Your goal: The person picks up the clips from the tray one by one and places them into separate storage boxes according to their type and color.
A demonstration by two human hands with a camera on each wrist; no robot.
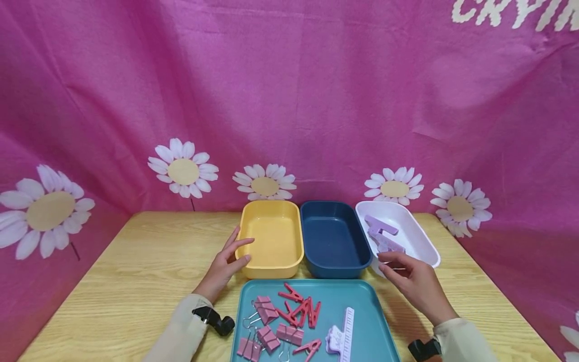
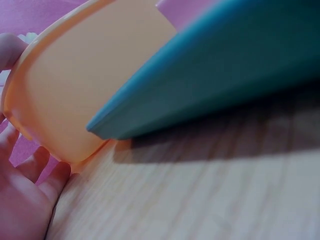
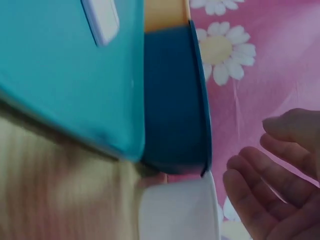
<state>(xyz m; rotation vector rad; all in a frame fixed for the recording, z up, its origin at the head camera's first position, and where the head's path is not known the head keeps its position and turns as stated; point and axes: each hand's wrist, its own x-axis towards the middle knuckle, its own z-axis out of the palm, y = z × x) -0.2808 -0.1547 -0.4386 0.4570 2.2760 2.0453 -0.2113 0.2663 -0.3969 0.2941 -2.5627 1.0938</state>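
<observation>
Sorting seems underway: left hand (image 1: 224, 266) spread, touching the oblong yellow plastic bin (image 1: 273, 236); right hand (image 1: 418, 286) relaxed, apparently empty, beside the oblong white plastic bin (image 1: 413, 231). Next calls for pinching the lilac ruler-edged plastic clip (image 1: 347, 334) leftward.

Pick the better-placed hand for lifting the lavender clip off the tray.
Right, probably: the right hand looks empty and nearer the lavender clip; the left hand touches the yellow bin.

The head view's lower edge crops the teal tray (image 1: 332, 294) and the lilac ruler clip (image 1: 346, 334) lying on it, whose print is too small to read. Beyond the tray, the right hand (image 1: 418, 284) hides part of the white bin (image 1: 415, 231); backdrop lettering (image 1: 493, 11) runs out of frame.
</observation>
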